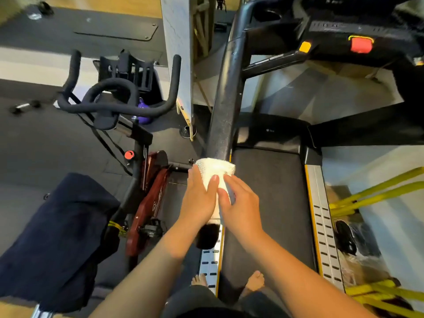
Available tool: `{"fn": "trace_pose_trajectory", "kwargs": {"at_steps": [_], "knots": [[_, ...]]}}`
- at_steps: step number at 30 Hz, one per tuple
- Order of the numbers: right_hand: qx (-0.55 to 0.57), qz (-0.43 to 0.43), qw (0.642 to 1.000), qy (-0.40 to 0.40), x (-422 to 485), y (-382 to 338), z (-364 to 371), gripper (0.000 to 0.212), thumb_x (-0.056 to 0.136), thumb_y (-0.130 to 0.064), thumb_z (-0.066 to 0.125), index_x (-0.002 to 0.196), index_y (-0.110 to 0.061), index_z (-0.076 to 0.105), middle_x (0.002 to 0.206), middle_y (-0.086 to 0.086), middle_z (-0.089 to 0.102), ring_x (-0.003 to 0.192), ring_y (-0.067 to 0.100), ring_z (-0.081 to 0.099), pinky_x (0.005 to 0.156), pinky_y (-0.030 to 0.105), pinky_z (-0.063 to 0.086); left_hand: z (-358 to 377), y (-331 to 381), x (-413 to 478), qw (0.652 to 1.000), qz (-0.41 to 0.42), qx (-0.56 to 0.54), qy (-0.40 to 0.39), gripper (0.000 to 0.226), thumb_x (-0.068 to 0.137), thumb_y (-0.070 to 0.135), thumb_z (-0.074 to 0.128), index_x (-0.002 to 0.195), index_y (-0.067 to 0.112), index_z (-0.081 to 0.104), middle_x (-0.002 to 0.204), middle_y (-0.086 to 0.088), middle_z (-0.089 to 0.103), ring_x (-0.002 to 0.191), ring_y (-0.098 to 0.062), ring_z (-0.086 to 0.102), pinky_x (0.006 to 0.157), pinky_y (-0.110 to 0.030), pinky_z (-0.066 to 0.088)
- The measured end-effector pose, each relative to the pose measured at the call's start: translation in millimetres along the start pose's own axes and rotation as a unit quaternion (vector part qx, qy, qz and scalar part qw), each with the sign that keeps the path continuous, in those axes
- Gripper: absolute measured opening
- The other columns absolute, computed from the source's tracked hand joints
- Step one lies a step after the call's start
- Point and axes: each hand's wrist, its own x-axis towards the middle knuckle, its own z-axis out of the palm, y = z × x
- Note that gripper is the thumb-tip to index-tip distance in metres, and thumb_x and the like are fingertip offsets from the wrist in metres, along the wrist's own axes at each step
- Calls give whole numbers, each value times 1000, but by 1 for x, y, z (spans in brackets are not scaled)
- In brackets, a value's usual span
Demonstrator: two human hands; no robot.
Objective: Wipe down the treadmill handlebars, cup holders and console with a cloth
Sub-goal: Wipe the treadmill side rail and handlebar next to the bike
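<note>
A white cloth (215, 168) is wrapped over the near part of the treadmill's black left handlebar (226, 99). My left hand (199, 198) lies over the cloth and bar from the left, fingers curved round them. My right hand (241, 207) touches the cloth from the right, its fingers laid against it beside the left thumb. The bar's end cap (206, 235) shows below my hands. The console (358, 35), with a red stop button (361, 44) and a yellow tab (305, 46), sits at the top right. A cup holder (267, 16) is dimly visible at the top.
An exercise bike (119, 104) stands close on the left, a dark towel (57, 237) draped at the lower left. The treadmill belt (270, 203) runs under me, my bare feet (254, 281) on it. Yellow straps (376, 191) lie at the right.
</note>
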Motion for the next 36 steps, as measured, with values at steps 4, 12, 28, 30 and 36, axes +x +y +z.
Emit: {"fn": "trace_pose_trajectory", "kwargs": {"at_steps": [4, 12, 28, 30, 36], "knots": [[-10, -30, 998, -53, 24, 11, -12, 41, 97, -24, 54, 138, -27, 53, 138, -7, 45, 122, 0, 41, 99, 3, 23, 9, 14, -15, 994, 8, 87, 68, 66, 101, 50, 33, 157, 25, 9, 163, 3, 17, 145, -15, 25, 104, -16, 15], [-97, -311, 934, -145, 83, 47, -46, 43, 84, -9, 43, 118, -22, 66, 130, 0, 51, 114, 23, 55, 91, 21, 45, 43, 35, -68, 892, -10, 396, 218, 61, 90, 47, 42, 142, 16, 50, 100, -14, 54, 84, -33, 45, 72, -44, 41], [-265, -543, 786, -133, 146, 50, -55, 45, 77, -15, 58, 120, -28, 62, 136, -4, 56, 108, 25, 57, 85, 42, 34, 77, 28, -41, 848, -1, 334, 411, 31, 87, 43, 65, 110, 22, 67, 118, -2, 66, 100, -26, 58, 82, -42, 41], [-270, -511, 806, -127, 135, 46, -51, 47, 73, -16, 63, 119, -26, 63, 136, -2, 56, 110, 26, 53, 86, 42, 34, 75, 27, -41, 846, 11, 340, 411, 33, 87, 45, 65, 108, 20, 70, 114, -1, 66, 98, -25, 57, 81, -40, 38], [-280, -505, 802, -151, 90, 45, -39, 56, 66, -23, 73, 121, -25, 61, 138, -2, 53, 118, 25, 47, 91, 45, 34, 68, 17, -64, 859, 27, 318, 401, 32, 88, 46, 61, 101, 17, 66, 103, -6, 64, 85, -27, 52, 71, -36, 30]]}}
